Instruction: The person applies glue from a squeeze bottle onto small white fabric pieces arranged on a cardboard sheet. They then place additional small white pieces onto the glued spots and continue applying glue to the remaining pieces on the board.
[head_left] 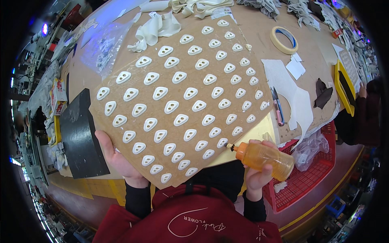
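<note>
A brown board lies tilted across the view, covered with rows of small white rounded triangular pieces, each with small holes. My left hand grips the board by its near left edge, the thumb up along the side and the other fingers hidden beneath. In my right hand is a translucent orange squeeze bottle, lying nearly sideways. Its dark-banded nozzle points left, and the tip is at or just beside a white piece near the board's right edge. Whether it touches cannot be told.
Right of the board lie a utility knife, white fabric, a tape roll and a yellow-framed tray. A red basket stands below right. A black panel is at left; crumpled cloth lies behind.
</note>
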Tool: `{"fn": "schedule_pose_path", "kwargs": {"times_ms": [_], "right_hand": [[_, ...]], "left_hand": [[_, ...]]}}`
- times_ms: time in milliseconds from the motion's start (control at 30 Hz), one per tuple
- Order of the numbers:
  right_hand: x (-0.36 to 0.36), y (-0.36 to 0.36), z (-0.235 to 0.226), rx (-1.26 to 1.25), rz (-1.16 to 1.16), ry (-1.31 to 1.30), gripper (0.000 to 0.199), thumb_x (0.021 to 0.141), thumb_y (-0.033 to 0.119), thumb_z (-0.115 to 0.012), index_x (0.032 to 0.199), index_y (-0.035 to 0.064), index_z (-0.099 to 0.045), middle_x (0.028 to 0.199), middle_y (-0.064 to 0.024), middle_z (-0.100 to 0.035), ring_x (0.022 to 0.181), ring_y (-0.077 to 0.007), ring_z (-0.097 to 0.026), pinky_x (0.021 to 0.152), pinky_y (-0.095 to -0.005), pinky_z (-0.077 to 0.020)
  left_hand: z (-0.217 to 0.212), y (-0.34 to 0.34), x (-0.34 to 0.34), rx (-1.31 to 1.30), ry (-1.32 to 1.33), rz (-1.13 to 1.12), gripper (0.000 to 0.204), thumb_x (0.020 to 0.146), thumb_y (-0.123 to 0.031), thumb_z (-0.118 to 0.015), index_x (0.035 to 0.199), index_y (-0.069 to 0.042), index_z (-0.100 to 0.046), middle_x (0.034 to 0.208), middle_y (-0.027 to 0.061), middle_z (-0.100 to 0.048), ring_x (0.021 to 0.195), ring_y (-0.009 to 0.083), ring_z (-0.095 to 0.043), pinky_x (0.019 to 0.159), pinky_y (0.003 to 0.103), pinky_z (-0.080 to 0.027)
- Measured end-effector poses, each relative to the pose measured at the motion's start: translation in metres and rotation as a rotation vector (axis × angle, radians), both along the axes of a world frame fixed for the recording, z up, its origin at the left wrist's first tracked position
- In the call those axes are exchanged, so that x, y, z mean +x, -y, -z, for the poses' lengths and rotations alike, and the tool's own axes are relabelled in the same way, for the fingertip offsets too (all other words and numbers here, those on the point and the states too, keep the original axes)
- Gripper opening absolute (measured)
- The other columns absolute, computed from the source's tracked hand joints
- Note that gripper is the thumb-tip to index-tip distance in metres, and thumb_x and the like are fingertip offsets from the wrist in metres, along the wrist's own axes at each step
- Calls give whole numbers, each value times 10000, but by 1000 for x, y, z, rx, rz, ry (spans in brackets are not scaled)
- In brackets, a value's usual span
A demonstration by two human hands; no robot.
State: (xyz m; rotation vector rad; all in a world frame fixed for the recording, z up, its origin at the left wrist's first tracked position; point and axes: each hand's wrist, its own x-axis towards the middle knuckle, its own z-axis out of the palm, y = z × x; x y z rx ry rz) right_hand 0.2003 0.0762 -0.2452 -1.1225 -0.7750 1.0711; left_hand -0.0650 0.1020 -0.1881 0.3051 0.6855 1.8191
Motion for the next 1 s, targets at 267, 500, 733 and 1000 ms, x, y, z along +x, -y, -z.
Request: {"fn": "schedule_pose_path", "kwargs": {"times_ms": [267, 500, 733, 1000], "right_hand": [[-10, 5, -12, 73, -40, 132, 746, 816, 614, -559, 1190, -17, -423, 1055, -246, -596, 912, -270, -619, 751, -332, -529], [-9, 15, -30, 60, -166, 98, 764, 764, 515, -691, 1221, -28, -408, 1124, -258, -570, 1030, -297, -586, 863, -378, -506], [-9, 8, -33, 89, -179, 164, 755, 766, 497, -701, 1223, -27, -407, 1157, -251, -553, 1045, -294, -578, 866, -374, -503], [-7, 4, -30, 101, -162, 10, 765, 711, 390, -806, 1234, -23, -431, 1231, -199, -530, 1102, -261, -552, 913, -341, -476]], "left_hand": [[0, 3, -5, 101, 92, 76, 642, 958, -538, -318, 1424, -97, -302, 1457, 174, -325, 1294, 363, -384, 1046, 574, -319], [-1, 8, -7, 125, 119, 93, 657, 956, -543, -320, 1440, -101, -270, 1486, 180, -267, 1330, 374, -324, 1064, 598, -268], [-8, 10, -2, 79, 45, 82, 639, 956, -547, -330, 1432, -122, -293, 1449, 123, -354, 1286, 318, -395, 1056, 521, -327], [-1, 14, -7, 165, 75, 97, 668, 953, -554, -313, 1448, -109, -253, 1495, 174, -253, 1343, 366, -305, 1074, 586, -258]]}}
